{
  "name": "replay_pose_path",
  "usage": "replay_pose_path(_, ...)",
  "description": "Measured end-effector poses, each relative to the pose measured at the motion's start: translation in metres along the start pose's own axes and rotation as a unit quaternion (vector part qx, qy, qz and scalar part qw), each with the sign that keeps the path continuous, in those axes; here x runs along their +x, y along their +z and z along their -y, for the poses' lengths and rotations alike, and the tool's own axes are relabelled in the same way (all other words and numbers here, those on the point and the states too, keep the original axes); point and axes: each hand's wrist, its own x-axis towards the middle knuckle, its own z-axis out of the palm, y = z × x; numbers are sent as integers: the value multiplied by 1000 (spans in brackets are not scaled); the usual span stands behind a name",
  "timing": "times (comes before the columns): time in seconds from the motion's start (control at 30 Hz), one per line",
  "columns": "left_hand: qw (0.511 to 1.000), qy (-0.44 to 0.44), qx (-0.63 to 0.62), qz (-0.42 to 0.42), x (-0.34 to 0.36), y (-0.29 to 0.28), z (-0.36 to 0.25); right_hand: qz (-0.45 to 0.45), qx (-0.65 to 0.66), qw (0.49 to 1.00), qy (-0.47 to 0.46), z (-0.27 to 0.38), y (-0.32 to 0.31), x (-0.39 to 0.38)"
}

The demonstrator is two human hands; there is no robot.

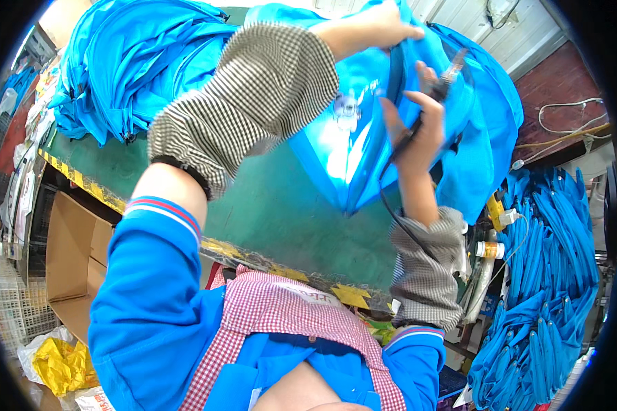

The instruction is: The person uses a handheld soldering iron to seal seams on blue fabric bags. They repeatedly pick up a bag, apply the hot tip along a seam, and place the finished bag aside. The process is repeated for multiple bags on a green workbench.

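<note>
A bright blue fabric bag with a small printed figure lies across the green table, its lower corner pointing toward me. At its upper edge, my left hand is closed on the blue cloth, with the thumb stretched to the right. In front of the bag's right part, my right hand is raised, slightly blurred. Between its fingers sits a slim dark corded tool with a metal tip pointing up and away. The tool's black cord runs down past the palm and along my right forearm. Its exact kind is unclear.
A big heap of blue bags covers the table's far left. The green table has a yellow-black taped edge. More blue bags hang at the right, near a small bottle and white cables. A cardboard box stands at left.
</note>
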Motion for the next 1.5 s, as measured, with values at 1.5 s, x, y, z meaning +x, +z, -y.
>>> replay_pose_path(1.5, 913, -118, -372, -123, -221, 137, 102, 93, -26, 993, 60, 67, -47, -137)
